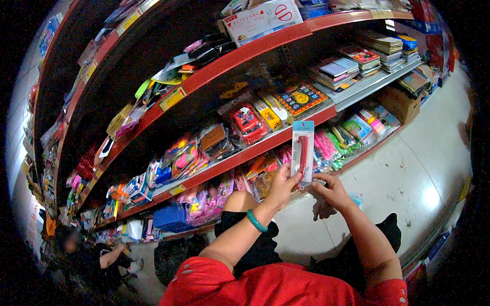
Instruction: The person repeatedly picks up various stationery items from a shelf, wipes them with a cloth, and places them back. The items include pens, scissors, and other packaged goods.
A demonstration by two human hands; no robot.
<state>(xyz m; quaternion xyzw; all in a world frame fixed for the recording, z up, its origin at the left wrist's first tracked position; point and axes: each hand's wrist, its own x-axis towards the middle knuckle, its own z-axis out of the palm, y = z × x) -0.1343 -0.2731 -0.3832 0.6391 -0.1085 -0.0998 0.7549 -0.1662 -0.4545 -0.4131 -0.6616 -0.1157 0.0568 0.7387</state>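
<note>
A red-handled utility knife in a clear blister pack with a light blue top (302, 153) stands roughly upright before me. My left hand (283, 184), below a green bangle on the wrist, is shut on the lower left edge of the pack. My right hand (330, 190) is at the pack's lower right corner with its fingers bent; whether it grips the pack or something small beside it, I cannot tell. Behind the pack runs the red edge of a shelf (245, 153). On that shelf lie a red packaged item (248, 123) and a black-and-red patterned pack (304, 100).
Notebooks in stacks (386, 48) fill the right of the shelf. A scissors carton (264, 21) sits higher up. Bagged goods and a blue box (170, 218) line the bottom shelf. A small blue-topped pack (356, 199) is on the floor. Another person (92, 260) is at lower left.
</note>
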